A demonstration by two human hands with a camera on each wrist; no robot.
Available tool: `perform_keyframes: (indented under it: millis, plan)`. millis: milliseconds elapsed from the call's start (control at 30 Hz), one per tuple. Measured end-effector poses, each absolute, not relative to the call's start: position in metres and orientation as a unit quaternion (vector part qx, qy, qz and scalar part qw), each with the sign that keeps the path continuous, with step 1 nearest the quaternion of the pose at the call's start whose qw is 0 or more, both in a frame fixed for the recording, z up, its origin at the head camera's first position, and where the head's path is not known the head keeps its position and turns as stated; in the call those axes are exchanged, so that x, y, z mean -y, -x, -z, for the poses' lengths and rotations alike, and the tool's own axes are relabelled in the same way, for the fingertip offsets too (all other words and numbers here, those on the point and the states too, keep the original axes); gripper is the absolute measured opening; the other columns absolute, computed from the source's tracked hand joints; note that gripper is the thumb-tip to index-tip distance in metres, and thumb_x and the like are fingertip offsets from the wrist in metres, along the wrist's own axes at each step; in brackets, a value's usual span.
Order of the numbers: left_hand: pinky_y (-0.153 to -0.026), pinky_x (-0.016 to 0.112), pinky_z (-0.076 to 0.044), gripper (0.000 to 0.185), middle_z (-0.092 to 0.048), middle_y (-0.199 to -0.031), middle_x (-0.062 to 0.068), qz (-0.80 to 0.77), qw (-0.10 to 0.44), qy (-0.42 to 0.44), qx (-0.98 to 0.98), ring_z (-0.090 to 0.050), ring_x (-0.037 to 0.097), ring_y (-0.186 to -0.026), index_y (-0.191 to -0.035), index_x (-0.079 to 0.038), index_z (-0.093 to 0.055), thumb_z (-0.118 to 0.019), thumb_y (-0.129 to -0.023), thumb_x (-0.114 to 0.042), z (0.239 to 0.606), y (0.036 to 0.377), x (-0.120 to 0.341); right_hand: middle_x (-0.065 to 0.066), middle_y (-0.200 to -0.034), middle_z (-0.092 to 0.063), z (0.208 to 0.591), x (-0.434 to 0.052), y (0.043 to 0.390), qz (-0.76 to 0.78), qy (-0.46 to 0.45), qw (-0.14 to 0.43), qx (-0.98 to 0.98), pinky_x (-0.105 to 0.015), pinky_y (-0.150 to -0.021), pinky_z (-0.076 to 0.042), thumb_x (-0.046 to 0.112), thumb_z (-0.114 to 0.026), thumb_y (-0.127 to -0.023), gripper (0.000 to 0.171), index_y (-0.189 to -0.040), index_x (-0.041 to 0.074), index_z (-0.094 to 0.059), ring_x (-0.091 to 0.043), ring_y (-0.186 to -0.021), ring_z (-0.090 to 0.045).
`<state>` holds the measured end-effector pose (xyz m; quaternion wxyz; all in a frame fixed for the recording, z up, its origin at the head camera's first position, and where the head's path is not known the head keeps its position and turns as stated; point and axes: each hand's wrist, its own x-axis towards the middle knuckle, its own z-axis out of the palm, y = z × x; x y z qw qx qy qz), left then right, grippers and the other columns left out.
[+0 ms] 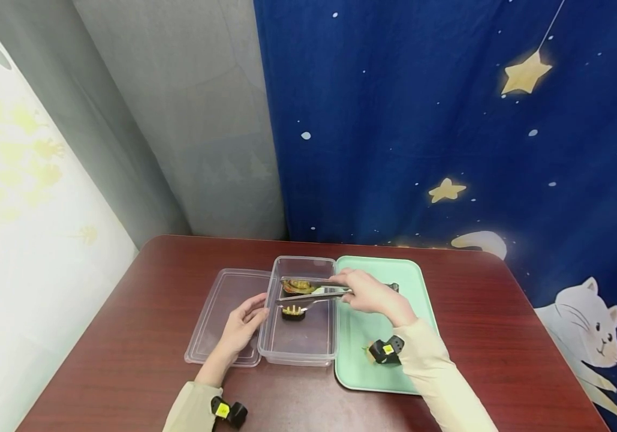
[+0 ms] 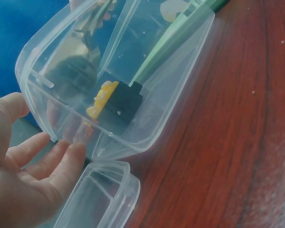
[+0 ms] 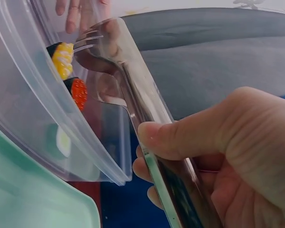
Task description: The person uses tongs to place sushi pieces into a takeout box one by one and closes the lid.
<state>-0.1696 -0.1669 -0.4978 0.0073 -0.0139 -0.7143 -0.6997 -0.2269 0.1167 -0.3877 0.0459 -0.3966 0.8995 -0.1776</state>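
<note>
Your right hand (image 1: 364,292) is clamped around a pair of metal tongs (image 1: 313,290), thumb on top and fingers curled beneath, as the right wrist view shows plainly. The tips of the tongs reach left over the clear plastic box (image 1: 301,354) at the centre of the frame. Whether they hold anything right now I can't tell — the tips (image 3: 88,40) look slightly apart, with nothing clearly between them.

Your left hand (image 1: 240,327) lies just left of the box, fingers straight and relaxed, fingertips (image 2: 73,154) touching its near wall as if to steady it. It grips nothing. Beneath that hand sits the clear lid (image 1: 220,318), flat on the table (image 1: 125,336) beside the box.

Two sushi pieces already sit inside the box: one with a yellow topping and dark wrap (image 1: 293,311) near the middle, and one with an orange-red topping (image 1: 298,286) closer to the far wall. So by my reading, part of the work is done.

What looks to be left: another yellow-topped piece (image 1: 370,351) lies on the green tray (image 1: 413,273) in the lower middle of the frame, partly hidden by your right wrist — it is still outside the box. The lid is also off.
</note>
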Motion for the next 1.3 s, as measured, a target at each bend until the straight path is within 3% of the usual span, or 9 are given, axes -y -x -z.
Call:
perform_keyframes:
  millis: [200, 433, 633, 867, 1300]
  plan:
    - [-0.083, 0.018, -0.048, 0.044, -0.051, -0.128, 0.027, 0.697, 0.005, 0.010, 0.717, -0.054, 0.031, -0.112, -0.132, 0.008, -0.047, -0.058, -0.091, -0.003, 0.499, 0.170, 0.168, -0.013, -0.108, -0.062, 0.385, -0.136, 0.223, 0.201, 0.403, 0.006, -0.893, -0.037, -0.078, -0.049, -0.006, -0.065, -0.080, 0.042, -0.121, -0.003, -0.059, -0.025, -0.091, -0.058]
    - [-0.083, 0.018, -0.048, 0.042, -0.053, -0.126, 0.027, 0.694, 0.012, 0.011, 0.719, -0.058, 0.020, -0.106, -0.130, 0.007, -0.049, -0.059, -0.090, -0.003, 0.500, 0.170, 0.168, -0.016, -0.115, -0.060, 0.381, -0.162, 0.214, 0.225, 0.382, -0.017, -0.896, -0.042, -0.085, -0.048, -0.005, -0.066, -0.081, 0.043, -0.123, -0.004, -0.057, -0.028, -0.102, -0.057]
    - [-0.084, 0.018, -0.047, 0.044, -0.052, -0.128, 0.027, 0.688, 0.012, 0.011, 0.725, -0.055, 0.028, -0.111, -0.131, 0.009, -0.047, -0.059, -0.091, -0.004, 0.499, 0.167, 0.167, -0.017, -0.117, -0.060, 0.376, -0.180, 0.208, 0.230, 0.368, -0.024, -0.900, -0.045, -0.086, -0.048, -0.003, -0.068, -0.080, 0.043, -0.122, -0.004, -0.057, -0.031, -0.107, -0.056]
    - [-0.084, 0.019, -0.048, 0.044, -0.051, -0.129, 0.027, 0.687, 0.009, 0.014, 0.727, -0.056, 0.024, -0.109, -0.131, 0.008, -0.047, -0.059, -0.090, -0.004, 0.500, 0.170, 0.167, -0.018, -0.114, -0.061, 0.374, -0.209, 0.202, 0.234, 0.352, -0.060, -0.904, -0.048, -0.086, -0.047, -0.007, -0.071, -0.076, 0.044, -0.118, -0.006, -0.058, -0.033, -0.106, -0.057]
    - [-0.085, 0.017, -0.046, 0.043, -0.052, -0.128, 0.026, 0.680, 0.008, 0.010, 0.733, -0.056, 0.022, -0.109, -0.131, 0.006, -0.048, -0.059, -0.091, -0.004, 0.498, 0.170, 0.168, -0.011, -0.101, -0.063, 0.381, -0.260, 0.190, 0.227, 0.310, -0.099, -0.918, -0.039, -0.070, -0.048, -0.007, -0.075, -0.071, 0.046, -0.114, -0.003, -0.060, -0.023, -0.084, -0.058]
